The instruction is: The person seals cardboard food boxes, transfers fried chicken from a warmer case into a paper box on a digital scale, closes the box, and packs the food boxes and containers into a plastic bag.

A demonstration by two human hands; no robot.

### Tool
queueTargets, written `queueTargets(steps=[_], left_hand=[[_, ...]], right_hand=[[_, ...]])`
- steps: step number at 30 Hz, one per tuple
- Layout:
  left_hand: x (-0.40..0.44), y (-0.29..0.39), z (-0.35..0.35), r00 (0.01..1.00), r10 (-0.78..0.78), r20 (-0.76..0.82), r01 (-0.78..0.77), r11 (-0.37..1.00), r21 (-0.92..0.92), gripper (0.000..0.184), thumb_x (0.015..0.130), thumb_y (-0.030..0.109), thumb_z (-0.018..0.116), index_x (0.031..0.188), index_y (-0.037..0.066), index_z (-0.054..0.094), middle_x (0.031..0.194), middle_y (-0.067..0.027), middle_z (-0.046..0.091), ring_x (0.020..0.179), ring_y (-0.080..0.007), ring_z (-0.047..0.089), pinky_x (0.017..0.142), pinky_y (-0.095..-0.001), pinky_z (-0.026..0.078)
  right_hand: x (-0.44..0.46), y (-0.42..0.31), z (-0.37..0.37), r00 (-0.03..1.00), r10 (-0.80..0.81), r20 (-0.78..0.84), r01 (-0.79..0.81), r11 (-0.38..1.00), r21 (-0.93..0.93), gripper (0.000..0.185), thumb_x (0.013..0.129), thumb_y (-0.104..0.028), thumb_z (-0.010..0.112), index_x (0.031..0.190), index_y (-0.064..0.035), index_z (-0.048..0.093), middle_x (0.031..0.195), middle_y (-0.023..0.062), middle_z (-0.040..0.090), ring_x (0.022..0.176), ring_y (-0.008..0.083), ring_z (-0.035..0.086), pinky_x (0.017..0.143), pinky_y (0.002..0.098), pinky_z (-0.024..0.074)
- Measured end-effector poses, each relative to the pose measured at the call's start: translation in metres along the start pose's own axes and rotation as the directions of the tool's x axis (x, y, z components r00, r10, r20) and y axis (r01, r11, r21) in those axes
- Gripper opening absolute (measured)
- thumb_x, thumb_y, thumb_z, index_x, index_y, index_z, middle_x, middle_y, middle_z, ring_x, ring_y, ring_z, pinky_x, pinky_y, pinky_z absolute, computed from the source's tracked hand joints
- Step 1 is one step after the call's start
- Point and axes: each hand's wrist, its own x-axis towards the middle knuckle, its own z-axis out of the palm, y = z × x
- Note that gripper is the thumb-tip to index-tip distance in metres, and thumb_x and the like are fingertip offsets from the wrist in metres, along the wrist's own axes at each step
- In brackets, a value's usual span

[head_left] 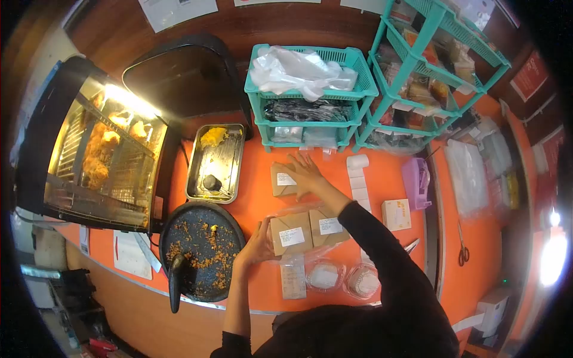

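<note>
Two brown cardboard boxes with white printed labels, a left box (291,234) and a right box (327,227), sit side by side in a clear plastic bag (301,207). My left hand (255,243) is closed on the left edge of this bagged pair, its fingers partly hidden by the box. Farther back stands a third brown cardboard box (284,180) with a label. My right hand (305,175) reaches over its right side, fingers spread and gripping it. Below the bagged pair lie a printed paper slip (293,280) and two clear round tubs (324,275) (362,280).
On the left are a lit food warmer (107,149), a metal tray (216,164) and a dark round pan (203,250) with crumbs. Teal racks (310,110) stand at the back. A label roll (358,161), purple dispenser (416,182), small box (396,215) and scissors (463,253) lie right.
</note>
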Motion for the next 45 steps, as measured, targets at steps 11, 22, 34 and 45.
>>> queueTargets(steps=[11, 22, 34, 45], left_hand=[[0.004, -0.046, 0.017, 1.000, -0.009, -0.014, 0.003, 0.919, -0.395, 0.108, 0.054, 0.014, 0.088, 0.140, 0.000, 0.024, 0.125, -0.0236, 0.045, 0.119, -0.0377, 0.046, 0.099, -0.0421, 0.042], [-0.005, 0.014, -0.003, 0.980, -0.173, -0.095, 0.195, 0.921, 0.337, 0.101, 0.058, 0.004, 0.077, 0.143, 0.004, 0.023, 0.118, -0.0271, 0.039, 0.115, -0.0447, 0.045, 0.095, -0.0462, 0.046], [-0.002, 0.097, 0.000, 0.954, -0.249, -0.164, 0.297, 0.847, 0.441, 0.109, 0.061, 0.005, 0.071, 0.149, 0.022, 0.010, 0.130, -0.0292, 0.038, 0.112, -0.0468, 0.046, 0.098, -0.0472, 0.044], [-0.022, -0.004, 0.005, 0.989, -0.103, -0.108, 0.082, 0.981, -0.178, 0.094, 0.062, 0.004, 0.072, 0.143, 0.008, 0.026, 0.115, -0.0200, 0.051, 0.094, -0.0257, 0.058, 0.079, -0.0359, 0.051]], right_hand=[[-0.100, -0.012, -0.143, 0.988, 0.080, -0.131, -0.029, 0.936, 0.351, 0.097, 0.050, -0.015, 0.076, 0.139, -0.0156, 0.039, 0.122, 0.0135, 0.049, 0.116, 0.0356, 0.046, 0.094, 0.0431, 0.0445], [-0.190, -0.033, -0.123, 0.999, -0.012, -0.051, 0.030, 0.923, 0.383, 0.108, 0.050, -0.032, 0.083, 0.144, -0.0139, 0.032, 0.129, 0.0153, 0.045, 0.125, 0.0340, 0.039, 0.107, 0.0457, 0.0329], [-0.306, 0.129, -0.043, 0.899, 0.359, 0.251, -0.361, 0.932, -0.040, 0.123, 0.041, -0.025, 0.086, 0.147, -0.0262, 0.023, 0.135, 0.0153, 0.040, 0.127, 0.0393, 0.037, 0.106, 0.0546, 0.0299], [-0.138, -0.074, -0.222, 0.948, 0.027, -0.317, 0.165, 0.811, 0.562, 0.109, 0.056, -0.034, 0.084, 0.144, -0.0058, 0.027, 0.140, 0.0209, 0.038, 0.127, 0.0379, 0.040, 0.107, 0.0455, 0.0324]])
